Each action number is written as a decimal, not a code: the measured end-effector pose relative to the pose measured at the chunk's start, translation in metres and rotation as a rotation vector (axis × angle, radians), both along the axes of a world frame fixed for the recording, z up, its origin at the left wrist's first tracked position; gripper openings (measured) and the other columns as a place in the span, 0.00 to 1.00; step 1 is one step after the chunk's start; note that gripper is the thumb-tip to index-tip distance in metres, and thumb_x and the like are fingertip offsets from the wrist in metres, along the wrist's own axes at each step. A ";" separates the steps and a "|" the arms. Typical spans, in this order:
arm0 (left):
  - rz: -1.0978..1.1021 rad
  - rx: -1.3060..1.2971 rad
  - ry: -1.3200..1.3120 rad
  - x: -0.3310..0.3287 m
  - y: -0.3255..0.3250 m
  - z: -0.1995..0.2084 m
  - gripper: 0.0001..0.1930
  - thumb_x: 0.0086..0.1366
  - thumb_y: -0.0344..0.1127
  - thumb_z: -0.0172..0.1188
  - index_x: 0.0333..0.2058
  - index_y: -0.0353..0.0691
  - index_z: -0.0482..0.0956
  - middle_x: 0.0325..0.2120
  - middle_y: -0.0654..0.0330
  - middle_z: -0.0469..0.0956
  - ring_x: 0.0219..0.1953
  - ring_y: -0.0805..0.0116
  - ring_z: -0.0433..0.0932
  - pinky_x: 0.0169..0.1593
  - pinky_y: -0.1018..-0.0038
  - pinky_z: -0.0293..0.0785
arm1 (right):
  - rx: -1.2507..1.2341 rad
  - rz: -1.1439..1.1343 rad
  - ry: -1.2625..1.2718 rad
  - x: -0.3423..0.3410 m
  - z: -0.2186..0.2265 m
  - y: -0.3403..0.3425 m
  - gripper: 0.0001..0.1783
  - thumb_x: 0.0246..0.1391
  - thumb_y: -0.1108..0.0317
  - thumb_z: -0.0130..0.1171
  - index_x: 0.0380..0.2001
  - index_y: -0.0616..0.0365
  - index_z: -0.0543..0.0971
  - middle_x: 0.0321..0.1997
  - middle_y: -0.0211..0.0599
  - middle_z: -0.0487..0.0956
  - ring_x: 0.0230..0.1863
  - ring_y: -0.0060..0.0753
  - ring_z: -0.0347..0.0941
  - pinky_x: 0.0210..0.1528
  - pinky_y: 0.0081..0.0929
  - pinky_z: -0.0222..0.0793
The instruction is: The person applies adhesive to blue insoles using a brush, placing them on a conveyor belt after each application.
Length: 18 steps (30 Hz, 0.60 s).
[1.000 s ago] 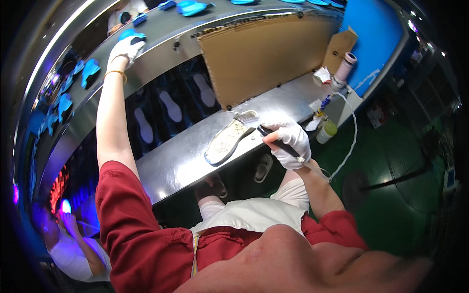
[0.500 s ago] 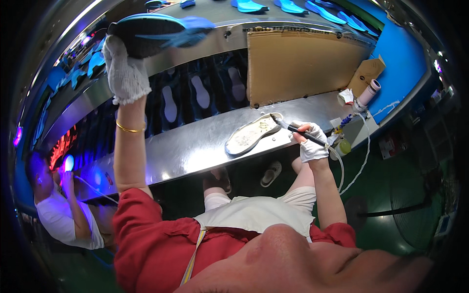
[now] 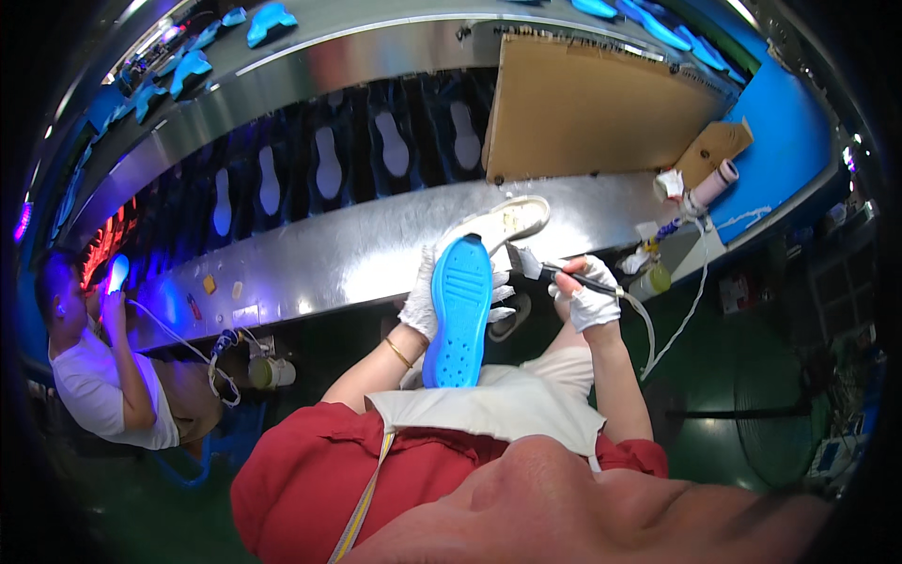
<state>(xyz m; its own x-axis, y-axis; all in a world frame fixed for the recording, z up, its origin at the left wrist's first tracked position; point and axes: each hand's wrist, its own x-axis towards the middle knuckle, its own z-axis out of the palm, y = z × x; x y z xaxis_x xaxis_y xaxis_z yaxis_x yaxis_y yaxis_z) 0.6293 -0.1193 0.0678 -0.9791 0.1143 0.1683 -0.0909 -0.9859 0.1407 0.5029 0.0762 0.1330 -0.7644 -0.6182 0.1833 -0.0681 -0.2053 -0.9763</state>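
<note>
Gripping the blue sole [image 3: 458,315] firmly, the left hand [image 3: 422,303] should keep it steady while the right hand [image 3: 588,299], clenching the brush [image 3: 526,265] at three o'clock, strokes evenly.

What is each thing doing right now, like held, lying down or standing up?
Blue rubber shoe sole: held upright in the gloved left hand.
Small brush: gripped in the gloved right hand, bristles beside the sole.
White shoe sole: lying flat on the shiny metal bench.
</note>
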 end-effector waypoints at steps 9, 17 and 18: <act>0.348 -0.186 -0.307 0.007 0.000 0.003 0.40 0.58 0.68 0.42 0.55 0.37 0.64 0.49 0.48 0.70 0.49 0.54 0.71 0.53 0.59 0.69 | 0.134 0.221 -0.202 0.041 -0.018 -0.043 0.06 0.46 0.76 0.63 0.30 0.61 0.77 0.25 0.33 0.78 0.23 0.19 0.74 0.24 0.14 0.68; 0.351 -0.154 -0.409 0.004 0.012 0.002 0.36 0.62 0.64 0.42 0.56 0.39 0.62 0.50 0.50 0.69 0.48 0.56 0.72 0.50 0.63 0.73 | 0.167 0.325 -0.179 0.004 -0.015 -0.043 0.06 0.44 0.79 0.62 0.28 0.62 0.77 0.36 0.42 0.80 0.30 0.28 0.77 0.33 0.21 0.74; 0.351 -0.141 -0.414 0.003 0.014 0.000 0.36 0.62 0.64 0.42 0.56 0.39 0.62 0.50 0.50 0.69 0.48 0.56 0.72 0.50 0.63 0.73 | 0.161 0.343 -0.160 0.000 -0.013 -0.041 0.07 0.44 0.79 0.63 0.28 0.62 0.77 0.36 0.42 0.80 0.31 0.28 0.77 0.34 0.22 0.74</act>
